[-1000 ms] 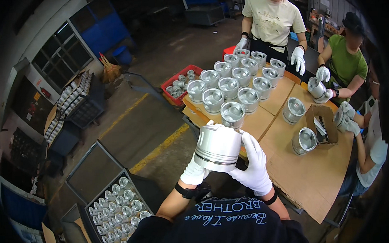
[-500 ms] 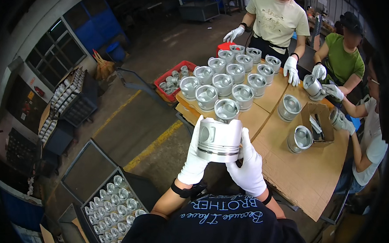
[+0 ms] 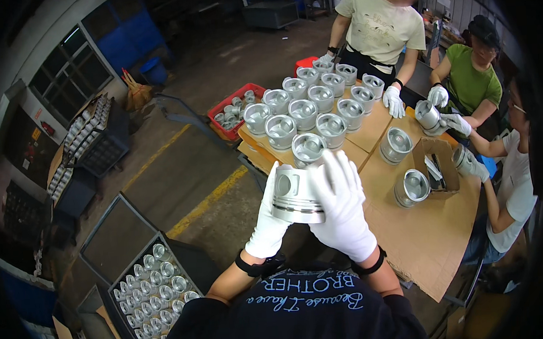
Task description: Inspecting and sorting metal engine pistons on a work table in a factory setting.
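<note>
A silvery metal piston [image 3: 293, 200] is held up in front of my chest, its grooved ring end downward and its pin hole facing left. My white-gloved left hand [image 3: 265, 221] is closed round its left side. Across the piston's right side and front lies my gloved right hand [image 3: 342, 210], with its fingers stretched upward and somewhat blurred; it hides that part of the piston. Just beyond, another piston [image 3: 309, 148] stands at the near end of several rows of pistons [image 3: 303, 115] on the cardboard-covered table [image 3: 429, 247].
An open cardboard box [image 3: 445, 189] and two separate pistons sit on the table's right. Co-workers in white gloves stand or sit at the far and right sides, one gripping a piston [image 3: 428, 115]. A red crate [image 3: 221, 132] and a piston-filled bin [image 3: 149, 293] are on the left.
My right hand has shifted from the piston's lower right edge up over its right side, fingers now stretched out. My left hand keeps its hold. The far co-worker leans nearer the rows.
</note>
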The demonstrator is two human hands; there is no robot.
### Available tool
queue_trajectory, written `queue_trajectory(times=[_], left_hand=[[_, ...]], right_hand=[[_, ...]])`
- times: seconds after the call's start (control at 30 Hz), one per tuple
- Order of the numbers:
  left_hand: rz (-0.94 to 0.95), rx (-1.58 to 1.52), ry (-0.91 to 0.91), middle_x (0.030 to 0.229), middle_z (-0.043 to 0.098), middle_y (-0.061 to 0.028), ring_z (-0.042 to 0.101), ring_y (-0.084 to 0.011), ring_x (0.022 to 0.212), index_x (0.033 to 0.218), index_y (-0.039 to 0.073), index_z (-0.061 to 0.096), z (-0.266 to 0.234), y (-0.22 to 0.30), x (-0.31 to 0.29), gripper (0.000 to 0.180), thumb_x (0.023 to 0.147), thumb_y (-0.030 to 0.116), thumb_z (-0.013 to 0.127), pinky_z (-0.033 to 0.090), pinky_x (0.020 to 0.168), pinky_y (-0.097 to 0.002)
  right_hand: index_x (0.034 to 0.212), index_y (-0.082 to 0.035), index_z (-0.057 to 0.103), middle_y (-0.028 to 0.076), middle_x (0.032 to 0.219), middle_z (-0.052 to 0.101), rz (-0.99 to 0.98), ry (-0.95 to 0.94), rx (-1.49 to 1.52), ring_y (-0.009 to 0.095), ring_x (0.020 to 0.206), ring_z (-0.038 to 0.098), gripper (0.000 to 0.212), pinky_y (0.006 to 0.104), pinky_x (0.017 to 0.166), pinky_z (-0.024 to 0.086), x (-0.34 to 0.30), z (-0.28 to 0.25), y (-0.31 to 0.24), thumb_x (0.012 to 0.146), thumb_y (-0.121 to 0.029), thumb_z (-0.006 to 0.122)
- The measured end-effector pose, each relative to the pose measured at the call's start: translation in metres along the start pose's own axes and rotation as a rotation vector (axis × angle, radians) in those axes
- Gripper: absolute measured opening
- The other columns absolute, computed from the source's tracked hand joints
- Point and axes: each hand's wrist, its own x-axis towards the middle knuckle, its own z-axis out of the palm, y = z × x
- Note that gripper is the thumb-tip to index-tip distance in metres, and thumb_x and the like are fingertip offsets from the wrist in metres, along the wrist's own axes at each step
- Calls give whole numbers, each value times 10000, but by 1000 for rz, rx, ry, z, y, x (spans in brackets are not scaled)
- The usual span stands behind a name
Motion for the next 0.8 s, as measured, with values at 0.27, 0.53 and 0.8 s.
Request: queue_trajectory(times=[0.27,0.53,0.8], left_hand=[[-148,-216,33,1478,446,-85,527,-221,1282,1569,134,208,1,0,-8,920,822,-51,711,485,1051,-378],[46,-57,11,1490,434,-79,481,-192,1316,1573,96,186,5,-1,-5,985,780,-42,754,434,1083,-350],[423,863,-22,1372,544,-207,589,-314,1218,1551,27,207,20,13,-3,985,770,105,802,488,996,-383]], right_hand=[[844,-22,679,46,679,583,386,125,970,176,704,603,52,319,711,512,-70,-7,41,833,-72,674],[1533,46,174,253,1307,577,330,-155,637,295,996,691,1205,344,817,572,-58,15,18,666,-359,906],[1550,34,88,152,1461,429,568,-36,1201,252,1315,485,1194,382,1090,409,-61,33,11,717,-288,881]])
